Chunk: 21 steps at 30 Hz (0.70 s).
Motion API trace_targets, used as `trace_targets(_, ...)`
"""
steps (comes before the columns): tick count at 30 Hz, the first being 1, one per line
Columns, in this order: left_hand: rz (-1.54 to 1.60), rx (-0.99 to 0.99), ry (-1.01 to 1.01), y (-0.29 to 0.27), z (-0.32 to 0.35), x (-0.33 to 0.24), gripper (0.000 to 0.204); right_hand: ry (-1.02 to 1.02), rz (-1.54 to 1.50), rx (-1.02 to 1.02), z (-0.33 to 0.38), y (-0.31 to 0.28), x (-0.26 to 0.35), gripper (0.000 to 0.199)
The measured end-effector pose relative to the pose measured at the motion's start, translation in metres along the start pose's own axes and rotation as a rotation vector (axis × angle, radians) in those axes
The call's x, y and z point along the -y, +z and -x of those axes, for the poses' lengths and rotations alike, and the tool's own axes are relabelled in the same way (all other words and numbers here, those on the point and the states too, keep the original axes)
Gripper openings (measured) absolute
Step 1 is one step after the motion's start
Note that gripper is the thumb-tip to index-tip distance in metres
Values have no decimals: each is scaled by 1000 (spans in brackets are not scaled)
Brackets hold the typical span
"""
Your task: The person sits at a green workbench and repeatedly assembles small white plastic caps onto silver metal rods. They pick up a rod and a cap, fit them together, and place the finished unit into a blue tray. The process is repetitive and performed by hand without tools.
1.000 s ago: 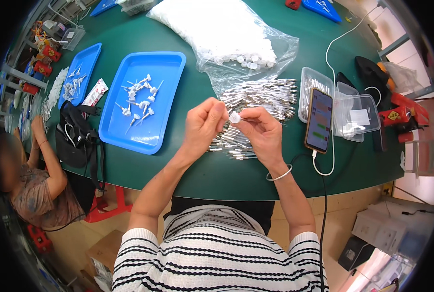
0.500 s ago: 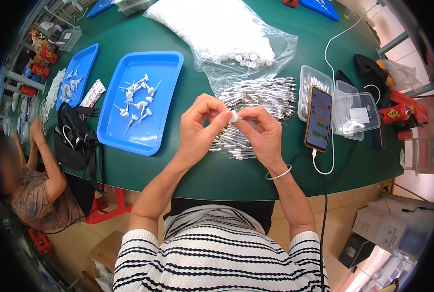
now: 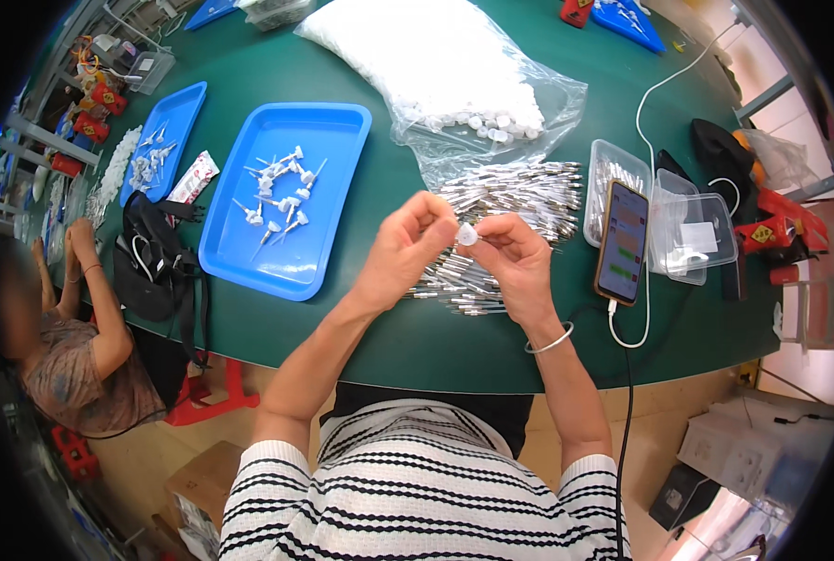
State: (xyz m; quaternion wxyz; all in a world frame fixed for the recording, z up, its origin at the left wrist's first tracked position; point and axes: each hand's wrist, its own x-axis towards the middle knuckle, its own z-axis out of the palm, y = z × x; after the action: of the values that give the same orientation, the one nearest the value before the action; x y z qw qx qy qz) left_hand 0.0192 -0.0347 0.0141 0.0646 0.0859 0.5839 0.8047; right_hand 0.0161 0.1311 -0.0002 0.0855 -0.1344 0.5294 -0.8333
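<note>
One white plastic cap (image 3: 467,235) is pinched in the right hand (image 3: 520,266), over a pile of slim rods (image 3: 529,192); the left hand (image 3: 406,245) is just beside it, its grip hidden. On the tabletop (image 3: 440,351), one smartphone (image 3: 621,245) at right shows message bubbles, one printed packet (image 3: 194,179) lies left, lettering too small to read.

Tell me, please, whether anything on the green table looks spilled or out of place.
Nothing looks clearly spilled. The lit phone, with its white cable, seems slightly odd beside the clear box, amid small parts.
</note>
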Motion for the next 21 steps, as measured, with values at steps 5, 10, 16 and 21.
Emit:
trace_targets(5,13,90,-104,-3,-2,-7,20,18,-3,69,-5,-5,1,13)
trace_targets(10,54,117,-104,-8,1,-1,25,75,-21,56,-1,-4,4,13)
trace_targets(16,-4,179,-164,-9,0,-7,27,-53,104,59,2,2,7,12)
trace_targets(21,-201,-194,75,-28,4,-30,26,-159,354,-107,-3,-5,10,29)
